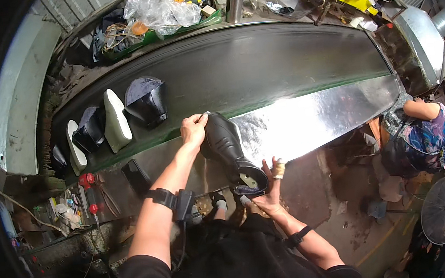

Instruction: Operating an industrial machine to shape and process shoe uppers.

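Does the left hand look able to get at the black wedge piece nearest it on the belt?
Likely yes: nothing seems to stand between the left hand and the black wedge piece, though that hand grips the black boot.

The black shoe (222,139) is covered with smooth, leather-like material of soft gloss. On the metal ledge (306,124), a mirror-like shine is seen, while a duller sheen is shown by the dark belt (258,61).

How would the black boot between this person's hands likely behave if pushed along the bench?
The boot is probably stiff, since its shape looks filled out and a pale insert shows in its opening. That insert may make it heavy for its size. Its smooth, glossy surface might slide easily on the shiny metal.
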`<action>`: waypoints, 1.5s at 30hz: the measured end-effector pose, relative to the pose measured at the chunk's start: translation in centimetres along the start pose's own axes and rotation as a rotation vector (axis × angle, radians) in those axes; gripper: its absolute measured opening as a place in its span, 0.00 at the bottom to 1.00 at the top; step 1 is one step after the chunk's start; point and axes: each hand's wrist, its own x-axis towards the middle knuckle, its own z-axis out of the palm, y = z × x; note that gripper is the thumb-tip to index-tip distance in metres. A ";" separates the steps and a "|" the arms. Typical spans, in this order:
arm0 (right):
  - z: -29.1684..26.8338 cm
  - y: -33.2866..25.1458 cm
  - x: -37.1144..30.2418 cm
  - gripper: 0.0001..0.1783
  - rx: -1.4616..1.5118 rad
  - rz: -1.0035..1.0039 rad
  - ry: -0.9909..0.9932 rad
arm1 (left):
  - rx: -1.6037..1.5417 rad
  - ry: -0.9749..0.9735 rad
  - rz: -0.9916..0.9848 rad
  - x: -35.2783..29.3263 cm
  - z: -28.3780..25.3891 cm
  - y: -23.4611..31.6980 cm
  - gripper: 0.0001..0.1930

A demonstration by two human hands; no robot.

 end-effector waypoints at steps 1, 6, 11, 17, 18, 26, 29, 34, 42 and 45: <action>0.4 0.7 0.2 0.74 0.015 0.028 0.014 | 0.057 0.046 0.059 -0.4 1.1 0.8 0.16; -0.8 -0.7 1.8 0.70 -0.139 0.211 -0.217 | 0.278 0.210 0.106 -1.1 1.1 0.6 0.19; -6.2 -2.7 -0.2 0.63 -0.285 0.212 -0.411 | 0.280 0.035 -0.035 -4.3 0.5 -2.1 0.18; -6.1 -2.3 -0.1 0.45 -0.338 -0.033 -0.397 | 0.222 -0.036 -0.178 -4.6 1.4 0.0 0.30; -6.1 -2.9 -0.1 0.43 -0.300 0.060 -0.393 | 0.323 -0.038 -0.222 -5.1 2.2 1.1 0.40; -6.4 -2.6 1.5 0.54 -0.175 0.365 -0.469 | 0.531 -0.007 -0.023 -6.2 3.0 1.7 0.38; -7.8 1.2 1.3 0.48 -0.265 0.128 -0.578 | 0.496 0.022 -0.040 -5.7 3.6 2.1 0.34; -7.9 2.3 0.6 0.46 -0.264 0.130 -0.577 | 0.475 0.019 -0.091 -5.6 3.7 1.9 0.29; -7.7 -2.8 1.6 0.67 -0.228 0.069 -0.539 | 0.506 0.009 -0.111 -5.6 3.5 1.1 0.31; -6.4 -2.8 1.5 0.62 -0.300 -0.021 -0.490 | 0.508 0.000 -0.116 -5.8 2.8 1.6 0.31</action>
